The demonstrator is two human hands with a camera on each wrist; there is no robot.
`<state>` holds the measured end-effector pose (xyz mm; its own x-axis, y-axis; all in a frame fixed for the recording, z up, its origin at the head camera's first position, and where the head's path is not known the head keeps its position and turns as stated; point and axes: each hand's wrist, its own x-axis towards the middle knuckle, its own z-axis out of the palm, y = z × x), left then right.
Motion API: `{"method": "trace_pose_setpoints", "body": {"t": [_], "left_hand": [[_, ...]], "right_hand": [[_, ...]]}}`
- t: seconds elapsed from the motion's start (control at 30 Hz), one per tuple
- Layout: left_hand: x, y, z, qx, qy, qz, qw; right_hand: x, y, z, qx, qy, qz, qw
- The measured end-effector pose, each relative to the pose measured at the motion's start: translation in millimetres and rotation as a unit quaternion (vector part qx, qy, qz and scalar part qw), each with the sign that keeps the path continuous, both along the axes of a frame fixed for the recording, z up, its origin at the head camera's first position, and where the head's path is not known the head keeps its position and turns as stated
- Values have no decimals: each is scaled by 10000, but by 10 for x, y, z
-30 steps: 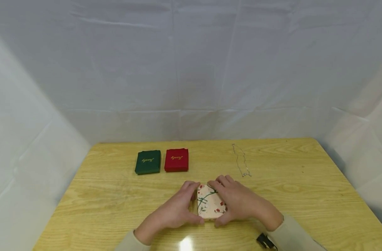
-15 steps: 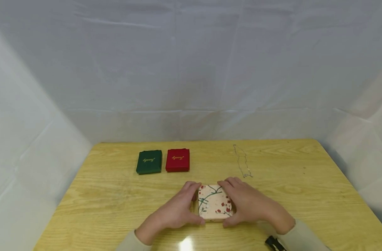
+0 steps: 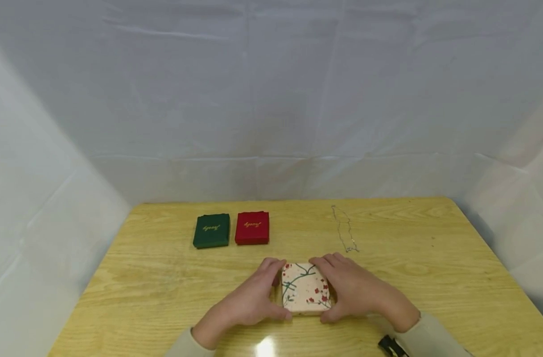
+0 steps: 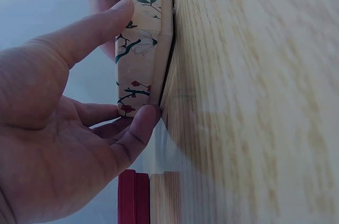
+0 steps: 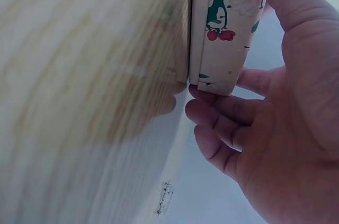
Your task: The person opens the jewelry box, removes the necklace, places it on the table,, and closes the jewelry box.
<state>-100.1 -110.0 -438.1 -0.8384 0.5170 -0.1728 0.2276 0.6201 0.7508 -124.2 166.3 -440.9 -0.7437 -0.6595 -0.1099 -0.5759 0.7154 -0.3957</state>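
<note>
A cream box with a lid (image 3: 304, 290), printed with green branches and red blossoms, lies at the near middle of the table. My left hand (image 3: 255, 295) grips its left side, thumb at the near corner and fingers at the far one. On the right side my right hand (image 3: 353, 288) holds it the same way. Both side views show the floral box (image 4: 139, 49) low against the wood, its lid seam visible. In the right wrist view, some fingertips (image 5: 209, 139) of the right hand extend past the box's far corner.
A green box (image 3: 211, 232) and a red box (image 3: 252, 229), both with gold lettering, lie side by side at the back left. A thin silver necklace (image 3: 352, 249) is spread out behind my right hand. A black object (image 3: 392, 346) shows by the right sleeve.
My right hand has shifted slightly to the right, uncovering more of the floral lid's right side. The left hand keeps its grip, and the box stays in place.
</note>
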Motion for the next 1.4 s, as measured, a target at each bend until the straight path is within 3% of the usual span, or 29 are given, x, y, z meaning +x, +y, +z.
{"method": "trace_pose_setpoints", "body": {"t": [0.3, 0.67, 1.4], "left_hand": [[10, -17, 26, 100, -41, 86, 9999], [0, -54, 56, 235, 139, 210, 9994], [-20, -130, 126, 109, 465, 632, 9969]], "right_hand": [[-6, 0, -28, -125, 73, 30, 9999], [-28, 89, 12, -243, 219, -115, 9994], [-368, 210, 231, -378, 451, -382, 9975]]}}
